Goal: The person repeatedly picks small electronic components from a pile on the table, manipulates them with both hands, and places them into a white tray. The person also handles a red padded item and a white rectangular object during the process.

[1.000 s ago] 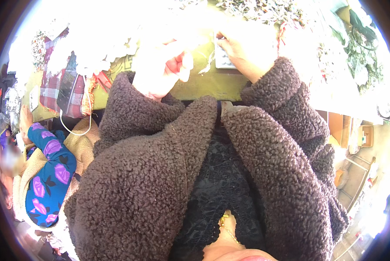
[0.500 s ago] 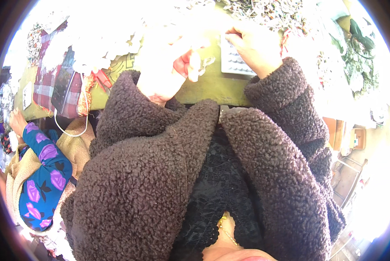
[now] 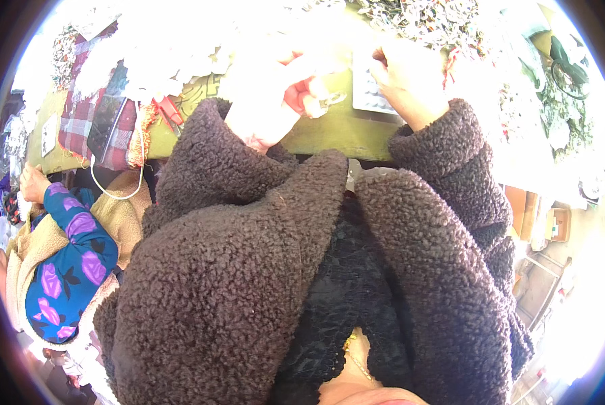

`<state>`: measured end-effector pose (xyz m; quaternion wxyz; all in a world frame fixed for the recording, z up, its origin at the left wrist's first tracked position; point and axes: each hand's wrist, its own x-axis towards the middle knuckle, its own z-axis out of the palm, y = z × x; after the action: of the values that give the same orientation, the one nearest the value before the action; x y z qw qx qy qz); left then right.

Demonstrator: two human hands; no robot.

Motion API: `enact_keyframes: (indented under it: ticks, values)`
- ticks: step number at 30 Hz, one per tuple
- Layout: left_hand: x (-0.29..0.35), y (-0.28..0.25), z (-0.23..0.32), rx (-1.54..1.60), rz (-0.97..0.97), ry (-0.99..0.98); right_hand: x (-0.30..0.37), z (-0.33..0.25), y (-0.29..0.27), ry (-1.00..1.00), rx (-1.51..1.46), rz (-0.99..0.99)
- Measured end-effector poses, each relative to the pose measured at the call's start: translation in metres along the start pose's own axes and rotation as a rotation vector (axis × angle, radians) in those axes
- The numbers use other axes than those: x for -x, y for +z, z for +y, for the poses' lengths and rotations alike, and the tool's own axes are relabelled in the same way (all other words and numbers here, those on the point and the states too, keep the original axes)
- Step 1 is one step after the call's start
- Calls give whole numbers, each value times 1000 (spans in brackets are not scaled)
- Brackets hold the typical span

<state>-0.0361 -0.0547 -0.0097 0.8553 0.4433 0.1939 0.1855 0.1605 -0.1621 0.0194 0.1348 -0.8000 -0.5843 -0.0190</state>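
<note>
Whereas a second ago the pale loop dangled as a loose strip between the hands, apart from the left fingers, it now juts out right beside them as a small bent loop. More of the white tray lies between the two hands' fingertips and the near table edge, and the co-worker's hand at far left has curled up.

Strong glare washes out the far side of the olive-yellow table, and the right hand hides part of the tray. To the left lie red-handled snips, a plaid cloth and a dark phone with a white cable; a heap of small scraps is at the far edge, dark green pieces to the far right.

Thin, whitish and slightly translucent, the loop sits over the table, left of the tray. The left hand has its fingers folded in on one end of it. The right thumb and forefinger nearly meet above the tray; whether they grip anything, I cannot tell.
</note>
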Motion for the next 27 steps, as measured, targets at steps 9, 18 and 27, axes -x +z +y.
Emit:
enact_keyframes:
  ticks: [9,18,27]
  values:
    - [-3,5,9,332,-199,-56,7,-33,-23,-160,-623,145]
    - [-6,5,2,384,-243,-28,7,-51,-21,-289,-571,217]
    - [-3,7,4,346,-259,-3,3,-49,-28,-145,-762,9]
